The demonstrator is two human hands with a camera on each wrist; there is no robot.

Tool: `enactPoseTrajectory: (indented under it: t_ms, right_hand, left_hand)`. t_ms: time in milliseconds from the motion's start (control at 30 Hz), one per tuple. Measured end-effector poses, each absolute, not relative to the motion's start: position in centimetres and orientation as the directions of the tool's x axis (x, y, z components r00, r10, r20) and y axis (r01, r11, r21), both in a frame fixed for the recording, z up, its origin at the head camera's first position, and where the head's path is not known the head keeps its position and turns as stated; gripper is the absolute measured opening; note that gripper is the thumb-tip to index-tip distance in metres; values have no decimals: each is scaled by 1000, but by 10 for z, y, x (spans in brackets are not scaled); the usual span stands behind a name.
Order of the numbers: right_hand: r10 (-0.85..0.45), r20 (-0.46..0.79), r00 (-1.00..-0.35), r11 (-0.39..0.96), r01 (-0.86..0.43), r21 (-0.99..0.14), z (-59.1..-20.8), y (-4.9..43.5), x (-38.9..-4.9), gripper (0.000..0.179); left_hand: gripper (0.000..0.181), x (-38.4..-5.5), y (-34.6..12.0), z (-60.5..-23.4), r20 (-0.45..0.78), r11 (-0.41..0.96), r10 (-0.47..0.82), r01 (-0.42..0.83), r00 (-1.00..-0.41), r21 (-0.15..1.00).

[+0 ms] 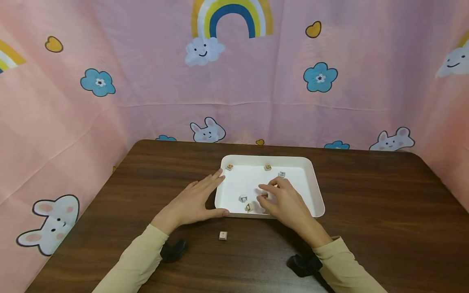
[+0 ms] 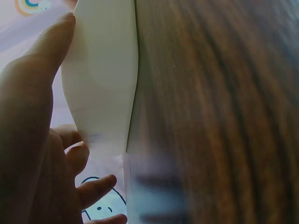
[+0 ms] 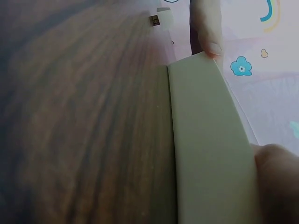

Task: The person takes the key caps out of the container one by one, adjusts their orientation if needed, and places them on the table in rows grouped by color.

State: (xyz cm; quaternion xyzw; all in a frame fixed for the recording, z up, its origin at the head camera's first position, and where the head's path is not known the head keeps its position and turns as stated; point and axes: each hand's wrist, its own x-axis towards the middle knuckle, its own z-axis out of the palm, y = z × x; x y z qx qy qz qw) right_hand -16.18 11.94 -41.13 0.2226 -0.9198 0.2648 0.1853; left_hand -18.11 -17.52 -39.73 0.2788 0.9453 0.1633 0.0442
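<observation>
A white rectangular tray holds several small keycaps, some beige and some grey-white. My left hand rests against its left end, the spread fingers on the side rim and the thumb on the front rim. In the left wrist view, the thumb touches the tray wall. My right hand is over the tray, thumb and index fingertips apart. Close to the thumb is a brownish keycap; whether it is touched is unclear. A grey-white keycap and a beige keycap lie left of that hand.
On the dark wooden table, a single keycap sits in front of the tray. Towards the tray's back are two beige keycaps, one in the left corner, and a grey-white keycap. A patterned pink curtain hangs behind.
</observation>
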Motion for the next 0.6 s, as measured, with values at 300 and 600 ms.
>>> enactPoseTrajectory:
  t_ms: [300, 600]
  right_hand:
    - [-322, 434, -842, 755, -504, -419, -411, 113, -163, 9]
    - [-212, 306, -928, 822, -339, -457, -402, 114, -158, 4]
  left_hand:
    - [105, -175, -181, -394, 28, 790, 537, 514, -843, 335]
    - [103, -177, -176, -394, 23, 778, 548, 519, -836, 353]
